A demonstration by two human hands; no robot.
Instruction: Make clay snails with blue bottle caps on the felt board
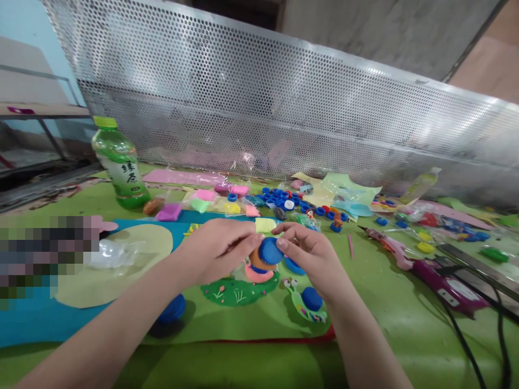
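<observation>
The green table (405, 319) ran under a perforated metal screen (284, 102), with a blue sheet (36, 319) and a pale round cut-out (121, 259) lying to the left. A tea bottle (120, 165) stood upright well back on the left, a glue gun (430, 273) lay on the right with its cord trailing off, and a heap of blue caps (279, 197) sat behind the hands among small packets of clay (203, 200). Near the middle, on a green clay patch (239, 289), stood a small figure: a pink clay base (257, 273), an orange clay lump (255, 260) above it, and a blue cap (270, 250) on top. The clay probably was soft and light, easily dented or smeared, so pressure on it had to be gentle; the cap was hard, smooth plastic, best pinched at its rim. The left hand (217, 248) was curled over the figure's left side, fingers closed against the orange lump, though exactly how much it gripped was hidden by the knuckles. The right hand (312, 254) came in from the right with thumb and forefinger pinched on the cap's edge, wrist low over the table. A finished clay snail (308, 305) with its own blue cap lay just beside the right wrist, and another blue cap (172, 309) rested below the left forearm.
</observation>
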